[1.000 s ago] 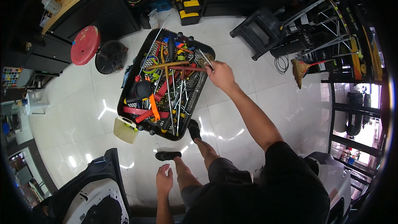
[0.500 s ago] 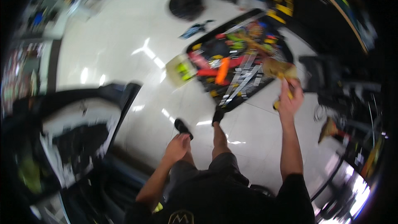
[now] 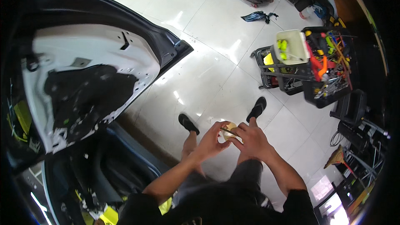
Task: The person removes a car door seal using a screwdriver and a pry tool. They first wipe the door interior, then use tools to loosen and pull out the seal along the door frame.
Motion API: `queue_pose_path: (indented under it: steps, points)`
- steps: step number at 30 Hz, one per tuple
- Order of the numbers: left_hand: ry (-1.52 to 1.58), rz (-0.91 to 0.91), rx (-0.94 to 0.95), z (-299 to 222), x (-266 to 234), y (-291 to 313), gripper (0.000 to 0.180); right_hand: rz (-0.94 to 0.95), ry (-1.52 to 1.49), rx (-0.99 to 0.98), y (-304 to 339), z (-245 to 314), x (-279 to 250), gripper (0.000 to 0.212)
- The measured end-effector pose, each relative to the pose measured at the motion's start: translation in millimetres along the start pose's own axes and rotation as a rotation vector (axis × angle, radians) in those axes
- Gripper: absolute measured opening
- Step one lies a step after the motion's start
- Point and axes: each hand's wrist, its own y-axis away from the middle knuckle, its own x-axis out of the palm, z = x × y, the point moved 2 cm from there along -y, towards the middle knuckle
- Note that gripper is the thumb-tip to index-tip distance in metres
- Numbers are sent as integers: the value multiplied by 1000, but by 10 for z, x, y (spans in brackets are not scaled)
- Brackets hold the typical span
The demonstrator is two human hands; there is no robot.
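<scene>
Both of my hands meet in front of my legs around a round cream roll that looks like tape (image 3: 230, 126). Its left side is gripped by my left hand (image 3: 210, 142), fingers curled about the rim. My right hand (image 3: 253, 141) closes over the other side, with fingertips on the roll. A thin dark strip (image 3: 228, 131) crosses the roll between the hands; what it is I cannot make out. My palms hide part of the roll.
An open car door (image 3: 93, 41) with its bare white inner panel stands at left, beside the car's dark sill. At right is a black tool cart (image 3: 287, 75) with a cream bin (image 3: 293, 37) and many tools. A dark cloth (image 3: 258, 16) lies on the tiled floor.
My right hand has come away from the cart side to meet my left hand at the roll. The view has swung right and the car door shows larger.
</scene>
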Motion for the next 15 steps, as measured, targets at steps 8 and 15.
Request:
queue_pose_path:
  steps: [8, 15]
  points:
    - [-601, -167, -304, 4257, -170, -1469, 44, -129, -777, 714, -1240, -1087, 1978, 29]
    - [-245, -485, 282, 5272, 376, -3228, 41, 53, -1298, 731, -2129, -2359, 2870, 39]
